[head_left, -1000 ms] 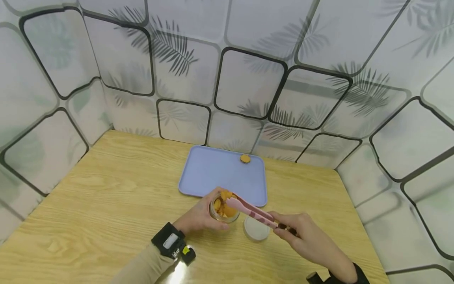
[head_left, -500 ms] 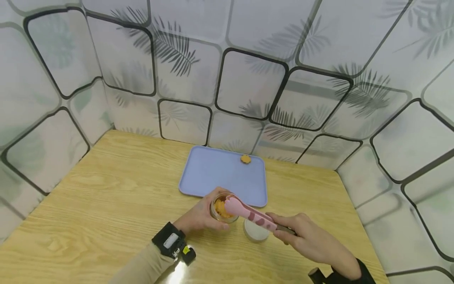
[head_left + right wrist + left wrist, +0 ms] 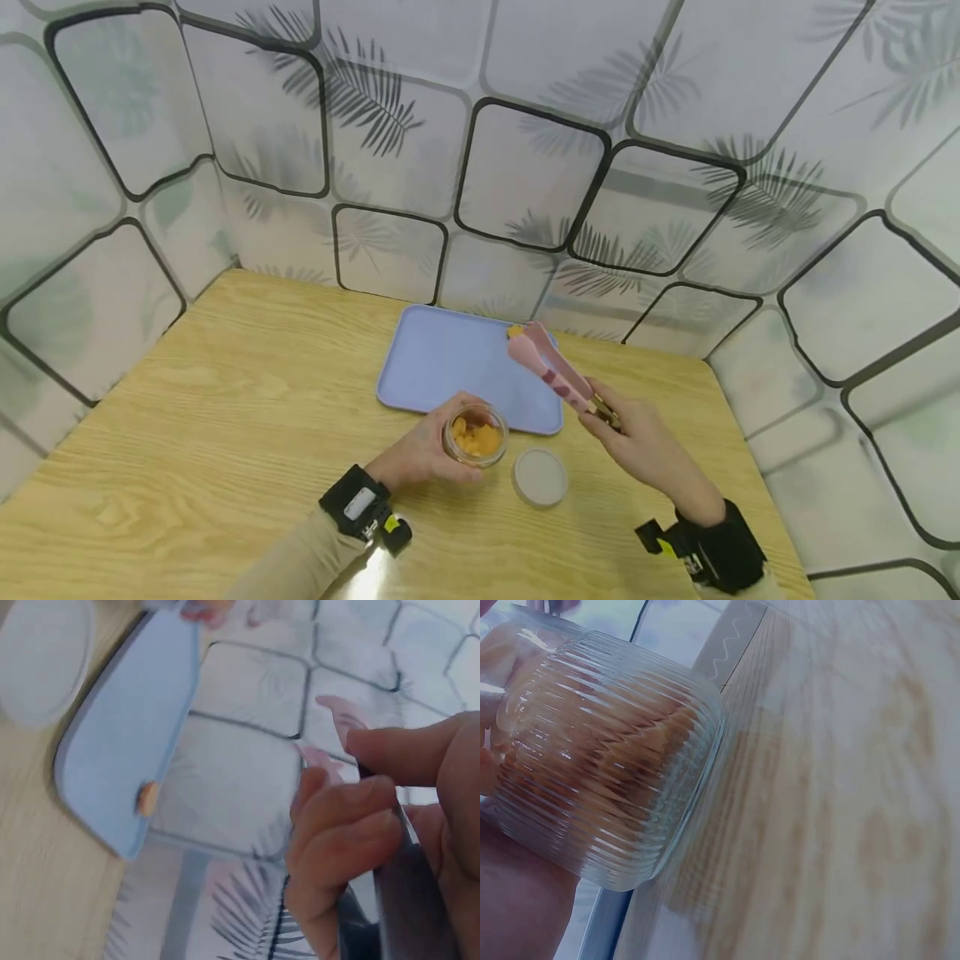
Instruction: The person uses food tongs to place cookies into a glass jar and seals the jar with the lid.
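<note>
My left hand grips a clear ribbed glass jar, its open mouth facing up in the head view. Orange-yellow biscuit-like pieces fill its lower part; the left wrist view shows them through the glass. My right hand holds pink patterned tongs by their dark handles, above the right side of a blue tray. The tong tips stand apart, and I see nothing between them. One scalloped orange biscuit lies on the tray near its far edge, partly hidden by the tongs in the head view.
A round whitish lid lies on the wooden table, right of the jar and in front of the tray. Patterned fabric walls rise behind the table and at both sides.
The tongs were at the jar's mouth; my right hand has lifted them away, up and forward over the tray, and their tips have parted. My left hand and the jar stay put.
</note>
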The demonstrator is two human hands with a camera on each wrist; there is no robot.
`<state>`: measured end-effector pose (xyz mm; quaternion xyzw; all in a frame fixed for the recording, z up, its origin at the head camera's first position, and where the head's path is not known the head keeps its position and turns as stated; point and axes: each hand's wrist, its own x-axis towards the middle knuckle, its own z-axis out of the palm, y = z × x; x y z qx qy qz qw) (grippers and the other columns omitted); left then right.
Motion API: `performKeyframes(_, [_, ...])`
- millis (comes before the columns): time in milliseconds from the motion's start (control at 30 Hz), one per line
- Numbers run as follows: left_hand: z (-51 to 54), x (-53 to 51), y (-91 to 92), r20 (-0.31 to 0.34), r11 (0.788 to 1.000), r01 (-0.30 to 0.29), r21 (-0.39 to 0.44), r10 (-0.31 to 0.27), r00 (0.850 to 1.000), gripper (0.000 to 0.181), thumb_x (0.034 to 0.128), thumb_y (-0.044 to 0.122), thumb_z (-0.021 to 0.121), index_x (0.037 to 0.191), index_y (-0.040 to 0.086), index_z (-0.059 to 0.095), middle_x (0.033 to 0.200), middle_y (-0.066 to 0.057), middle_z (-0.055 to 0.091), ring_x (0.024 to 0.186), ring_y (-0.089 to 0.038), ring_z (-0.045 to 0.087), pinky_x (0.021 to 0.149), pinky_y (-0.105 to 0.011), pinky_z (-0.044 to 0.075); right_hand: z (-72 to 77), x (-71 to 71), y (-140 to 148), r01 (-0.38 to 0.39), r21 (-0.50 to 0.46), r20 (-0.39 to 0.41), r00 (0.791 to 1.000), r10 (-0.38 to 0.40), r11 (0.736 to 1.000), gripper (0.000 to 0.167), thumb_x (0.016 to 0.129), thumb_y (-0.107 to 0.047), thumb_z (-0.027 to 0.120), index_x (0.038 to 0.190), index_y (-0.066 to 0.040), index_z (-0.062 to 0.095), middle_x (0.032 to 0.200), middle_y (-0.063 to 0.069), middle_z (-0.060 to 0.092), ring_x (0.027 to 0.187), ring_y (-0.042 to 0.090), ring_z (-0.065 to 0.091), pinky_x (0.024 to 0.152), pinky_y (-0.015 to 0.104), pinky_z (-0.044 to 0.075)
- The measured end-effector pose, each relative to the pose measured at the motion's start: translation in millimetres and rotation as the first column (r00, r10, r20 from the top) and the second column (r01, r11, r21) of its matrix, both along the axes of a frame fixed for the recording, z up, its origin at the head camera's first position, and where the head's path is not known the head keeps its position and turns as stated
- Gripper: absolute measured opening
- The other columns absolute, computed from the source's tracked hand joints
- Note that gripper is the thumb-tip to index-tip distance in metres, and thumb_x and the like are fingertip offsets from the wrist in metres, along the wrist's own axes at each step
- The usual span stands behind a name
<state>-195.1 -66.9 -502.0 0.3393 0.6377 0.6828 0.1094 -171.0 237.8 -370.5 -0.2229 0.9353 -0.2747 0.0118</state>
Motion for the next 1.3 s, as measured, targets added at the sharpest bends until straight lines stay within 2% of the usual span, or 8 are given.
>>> performKeyframes(67, [0.3, -1.5, -0.1, -0.005, 1.000, 0.000, -0.012, 0.000, 1.000, 0.073, 0.0727, 0.013, 0.090, 0.135, 0.016, 0.052, 0.131, -0.008, 0.061, 0.124, -0.025, 0.054, 0.109, -0.029, 0.042, -9.3, -20.6, -1.4, 0.043, 0.057, -0.048, 0.998, -0.040, 0.997, 0.053, 0.102, -0.019, 0.063, 0.147, 0.006, 0.048, 0.074, 0.000, 0.063, 0.051, 0.005, 0.041, 0.050, 0.025, 0.036])
performKeyframes(233, [1.2, -3.7, 3.5, -0.014, 0.999, 0.004, -0.042, -0.005, 1.000, 0.073, 0.0739, 0.015, 0.089, 0.136, 0.019, 0.051, 0.132, -0.008, 0.061, 0.124, -0.022, 0.054, 0.109, -0.030, 0.042, -39.8, -70.8, -2.1, 0.116, 0.114, -0.035, 0.993, -0.113, 0.987, 0.044, 0.101, -0.018, 0.062, 0.138, 0.004, 0.054, 0.070, 0.004, 0.061, 0.052, 0.012, 0.046, 0.049, 0.027, 0.037])
performKeyframes(400, [0.8, -2.0, 7.1, -0.016, 0.999, 0.010, -0.037, -0.010, 1.000, 0.074, 0.0729, 0.013, 0.089, 0.136, 0.019, 0.051, 0.132, -0.009, 0.060, 0.124, -0.023, 0.054, 0.109, -0.031, 0.041, -68.1, -102.0, -5.9, 0.118, 0.100, -0.062, 0.992, -0.112, 0.988, 0.026, 0.099, -0.013, 0.062, 0.119, 0.004, 0.062, 0.062, 0.004, 0.056, 0.051, 0.012, 0.047, 0.046, 0.025, 0.037])
performKeyframes(567, [1.8, -1.4, 9.6, 0.008, 0.999, 0.024, -0.026, -0.024, 1.000, 0.074, 0.0727, 0.014, 0.090, 0.136, 0.021, 0.052, 0.132, -0.005, 0.060, 0.126, -0.024, 0.053, 0.111, -0.034, 0.041, -78.9, -109.6, -13.7, 0.176, 0.111, -0.029, 0.984, -0.174, 0.978, 0.022, 0.097, -0.014, 0.060, 0.111, 0.003, 0.062, 0.074, 0.009, 0.061, 0.060, 0.017, 0.054, 0.051, 0.028, 0.043])
performKeyframes(733, [3.4, -1.8, 8.3, 0.018, 0.999, 0.026, -0.019, -0.026, 1.000, 0.074, 0.0723, 0.013, 0.089, 0.136, 0.019, 0.052, 0.131, -0.006, 0.060, 0.126, -0.025, 0.052, 0.110, -0.033, 0.041, -82.2, -113.1, -22.2, 0.213, 0.156, 0.004, 0.976, -0.216, 0.965, 0.034, 0.099, -0.016, 0.058, 0.124, 0.008, 0.058, 0.083, 0.015, 0.063, 0.062, 0.020, 0.056, 0.051, 0.028, 0.043])
performKeyframes(1067, [1.3, -0.7, 3.8, 0.021, 0.999, 0.014, -0.036, -0.013, 1.000, 0.074, 0.0737, 0.012, 0.089, 0.137, 0.018, 0.050, 0.132, -0.007, 0.059, 0.125, -0.024, 0.053, 0.111, -0.030, 0.040, -84.3, -112.8, -30.1, 0.242, 0.260, -0.041, 0.970, -0.240, 0.935, 0.042, 0.097, -0.016, 0.059, 0.131, 0.009, 0.056, 0.094, 0.021, 0.067, 0.075, 0.028, 0.061, 0.059, 0.040, 0.050])
performKeyframes(1200, [1.7, 0.5, 1.0, 0.024, 0.999, 0.003, -0.038, -0.002, 1.000, 0.074, 0.0733, 0.012, 0.089, 0.136, 0.019, 0.050, 0.132, -0.006, 0.060, 0.126, -0.022, 0.053, 0.111, -0.030, 0.040, -88.6, -112.2, -29.5, 0.250, 0.268, -0.053, 0.968, -0.245, 0.930, 0.032, 0.098, -0.014, 0.056, 0.122, 0.006, 0.062, 0.091, 0.019, 0.066, 0.077, 0.029, 0.061, 0.063, 0.044, 0.051])
performKeyframes(1300, [2.5, 1.3, -1.4, 0.027, 0.999, -0.006, -0.040, 0.007, 1.000, 0.074, 0.0727, 0.011, 0.089, 0.136, 0.021, 0.051, 0.132, -0.005, 0.060, 0.126, -0.023, 0.054, 0.111, -0.031, 0.041, -91.2, -111.5, -27.5, 0.252, 0.211, -0.044, 0.968, -0.248, 0.945, 0.020, 0.098, -0.011, 0.055, 0.108, 0.004, 0.066, 0.081, 0.013, 0.062, 0.070, 0.025, 0.057, 0.058, 0.037, 0.046])
